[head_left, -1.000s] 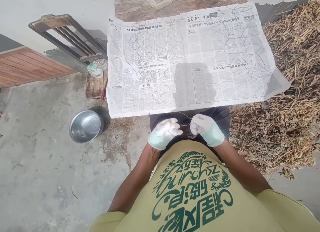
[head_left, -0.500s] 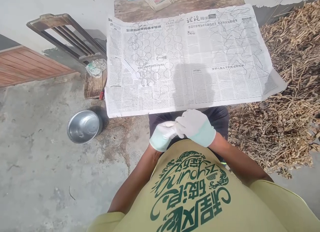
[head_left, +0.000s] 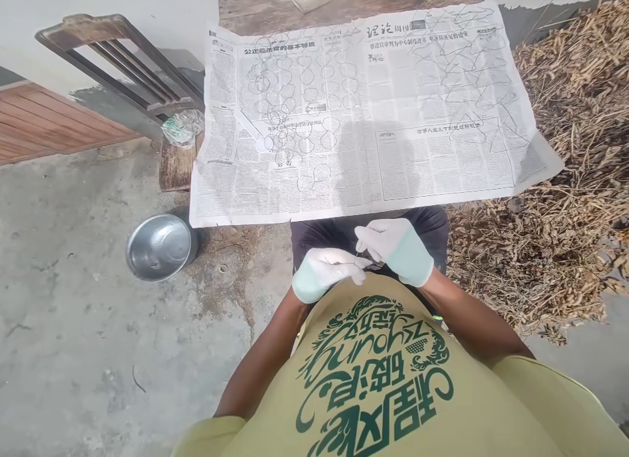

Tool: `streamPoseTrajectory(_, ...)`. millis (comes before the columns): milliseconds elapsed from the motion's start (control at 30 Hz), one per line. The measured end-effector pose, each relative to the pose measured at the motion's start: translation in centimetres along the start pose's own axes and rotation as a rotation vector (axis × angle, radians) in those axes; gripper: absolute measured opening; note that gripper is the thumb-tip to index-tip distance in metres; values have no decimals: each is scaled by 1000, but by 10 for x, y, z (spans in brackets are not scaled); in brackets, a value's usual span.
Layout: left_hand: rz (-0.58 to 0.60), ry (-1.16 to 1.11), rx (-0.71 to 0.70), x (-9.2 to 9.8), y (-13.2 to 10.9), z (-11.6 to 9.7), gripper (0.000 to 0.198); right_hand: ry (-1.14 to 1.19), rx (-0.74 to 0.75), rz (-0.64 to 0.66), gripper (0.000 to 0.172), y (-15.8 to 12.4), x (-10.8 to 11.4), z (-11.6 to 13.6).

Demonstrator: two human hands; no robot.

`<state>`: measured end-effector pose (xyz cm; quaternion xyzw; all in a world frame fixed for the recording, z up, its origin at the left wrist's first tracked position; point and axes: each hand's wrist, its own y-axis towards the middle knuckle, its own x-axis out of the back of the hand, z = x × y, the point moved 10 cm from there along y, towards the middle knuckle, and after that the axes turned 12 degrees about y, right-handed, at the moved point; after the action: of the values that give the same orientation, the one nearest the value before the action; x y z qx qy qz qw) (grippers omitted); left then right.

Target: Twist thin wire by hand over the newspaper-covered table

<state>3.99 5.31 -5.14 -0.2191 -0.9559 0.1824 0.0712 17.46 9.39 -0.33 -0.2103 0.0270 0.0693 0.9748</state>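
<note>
Covering most of the upper view, a wide newspaper [head_left: 373,109] lies spread over a wooden table [head_left: 344,1] whose bare boards show only along the far edge. Right of it, a heap of dry straw and stalks [head_left: 565,181] runs down to the concrete floor [head_left: 73,345]. At the left, a slatted wooden frame [head_left: 122,57] leans against the wall, with a crumpled clear plastic bag [head_left: 183,126] at its foot, just beside the newspaper's left edge. On the paper's left half lie many thin wire loops [head_left: 295,103], close together and overlapping; on the right half, a looser tangle of bent wire pieces [head_left: 466,63]. A metal bowl [head_left: 158,246] stands on the floor below the paper's near-left corner.

Both hands wear white gloves and meet over the lap, just below the near edge of the paper. The left hand [head_left: 324,273] is closed narrowly, its fingertips pinched toward the right. The right hand [head_left: 396,247] is likewise pinched, fingers bent toward the left hand. Between them runs a thin wire [head_left: 358,261] — very fine and only partly visible — held at the fingertips of both hands, near the person's yellow-green shirt [head_left: 383,378].
</note>
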Motion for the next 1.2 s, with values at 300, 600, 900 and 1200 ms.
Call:
streamPoseTrajectory(300, 59, -246, 30, 0, -3, 19, 37, -64, 168, 72, 23, 8, 25, 20)
streamPoseTrajectory(600, 148, -452, 1, -10, 6, 19, 44, -157, 168, 181, 20, 10, 1, 15)
streamPoseTrajectory(900, -21, -697, -109, 7, 13, 14, 52, -72, -113, 272, 28, -4, 2, -48)
streamPoseTrajectory(1200, -81, -629, 56, -2, 3, 27, 56, -71, -45, 122, 26, -9, 8, -46)
